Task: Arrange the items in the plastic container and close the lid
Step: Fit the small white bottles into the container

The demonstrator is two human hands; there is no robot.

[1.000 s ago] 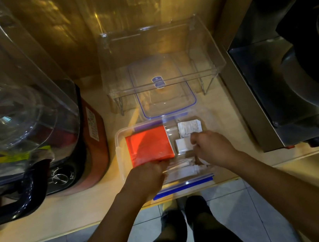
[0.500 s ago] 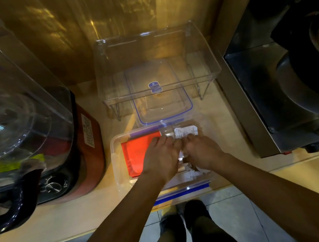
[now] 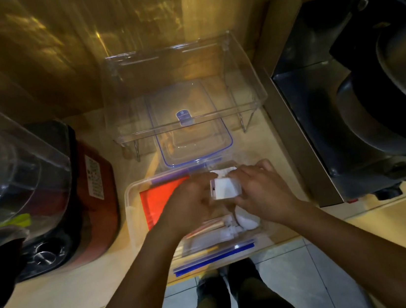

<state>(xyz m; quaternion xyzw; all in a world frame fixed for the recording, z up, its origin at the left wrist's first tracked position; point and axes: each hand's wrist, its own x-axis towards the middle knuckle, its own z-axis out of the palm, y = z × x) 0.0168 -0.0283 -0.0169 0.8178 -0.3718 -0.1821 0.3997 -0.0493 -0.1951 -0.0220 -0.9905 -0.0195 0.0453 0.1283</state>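
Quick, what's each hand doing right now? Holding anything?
Left hand: closed on the small white box, gripping its left side.
Right hand: closed on the same white box from the right, over the plastic container.

My hands work over a clear glossy plastic container, its transparent blue-edged lid on a smooth pale wood counter; brushed metal appliance alongside.

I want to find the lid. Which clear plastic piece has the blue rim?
The flat lid lying half under the clear stand, just behind the container. The stand has no blue and is raised on legs.
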